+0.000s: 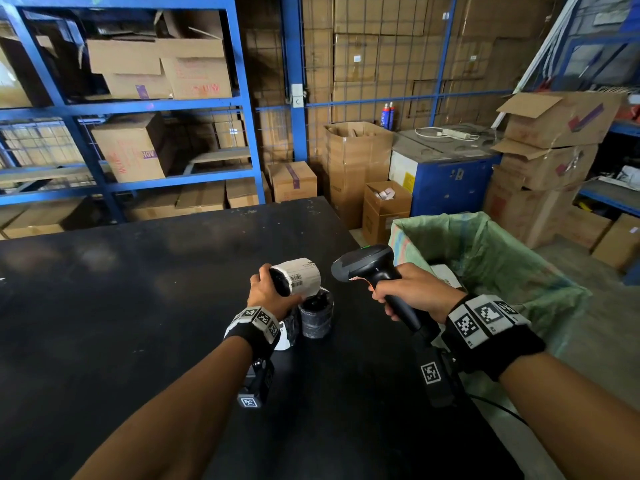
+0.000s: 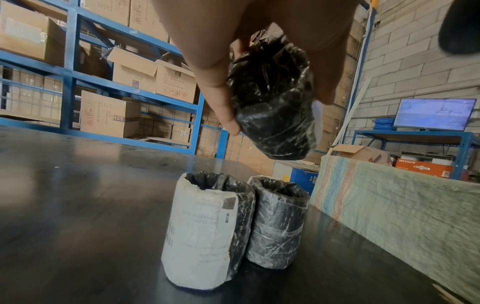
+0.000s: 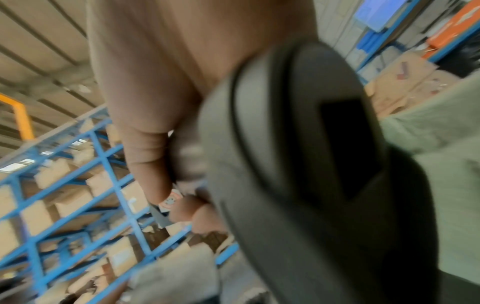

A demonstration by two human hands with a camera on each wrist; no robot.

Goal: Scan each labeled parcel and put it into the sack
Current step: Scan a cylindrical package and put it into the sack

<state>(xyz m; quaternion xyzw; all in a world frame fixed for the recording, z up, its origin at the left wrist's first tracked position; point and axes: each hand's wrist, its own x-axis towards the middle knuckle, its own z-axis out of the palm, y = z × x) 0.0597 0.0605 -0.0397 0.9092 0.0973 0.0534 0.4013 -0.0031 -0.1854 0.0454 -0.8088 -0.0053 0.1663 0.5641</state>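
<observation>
My left hand (image 1: 268,292) grips a cylindrical parcel (image 1: 298,277) wrapped in black plastic with a white barcode label, held on its side above the black table (image 1: 138,306). In the left wrist view the same parcel (image 2: 272,102) hangs between thumb and fingers. My right hand (image 1: 401,289) holds a black barcode scanner (image 1: 367,266) by its handle, with the head pointing left toward the label. Two more wrapped parcels stand upright on the table below: one with a white label (image 2: 202,234), one mostly black (image 2: 275,222). The green woven sack (image 1: 485,258) stands open at the table's right edge.
Blue steel shelving (image 1: 138,105) loaded with cardboard boxes runs behind the table. Stacked cartons (image 1: 554,150) and a blue cabinet (image 1: 446,168) stand behind the sack. A monitor (image 2: 433,114) sits on a blue rack at the right. The scanner cable trails off the table's right side.
</observation>
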